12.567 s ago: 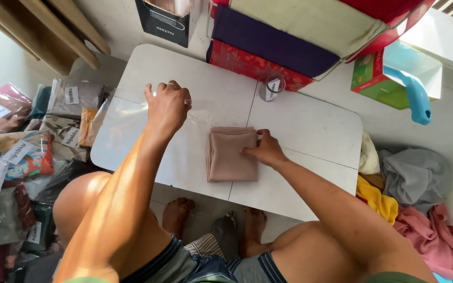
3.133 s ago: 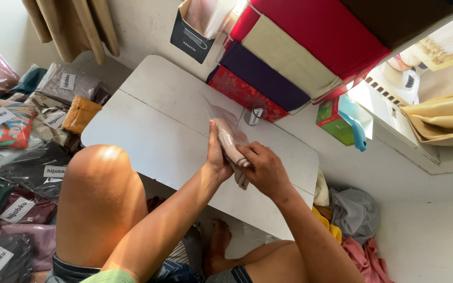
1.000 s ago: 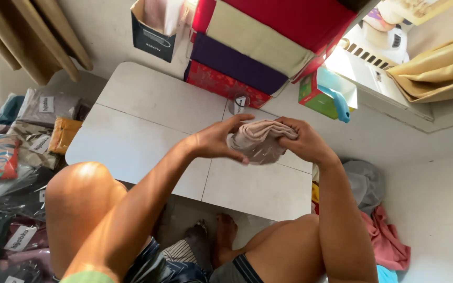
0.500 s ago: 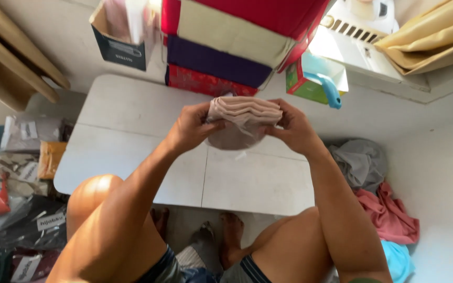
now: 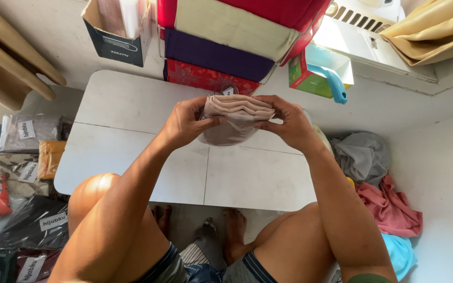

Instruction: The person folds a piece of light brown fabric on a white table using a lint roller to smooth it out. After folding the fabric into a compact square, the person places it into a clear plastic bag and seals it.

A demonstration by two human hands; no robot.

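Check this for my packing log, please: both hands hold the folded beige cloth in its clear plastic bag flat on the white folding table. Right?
Not quite. The head view shows the left hand and right hand holding the folded beige cloth in its clear plastic bag lifted above the white folding table, not flat on it. Both hands do hold it.

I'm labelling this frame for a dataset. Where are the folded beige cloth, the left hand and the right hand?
folded beige cloth (image 5: 235,107): head view, on its stacked top folds.
left hand (image 5: 184,124): head view, back of the hand.
right hand (image 5: 288,123): head view, back of the hand.
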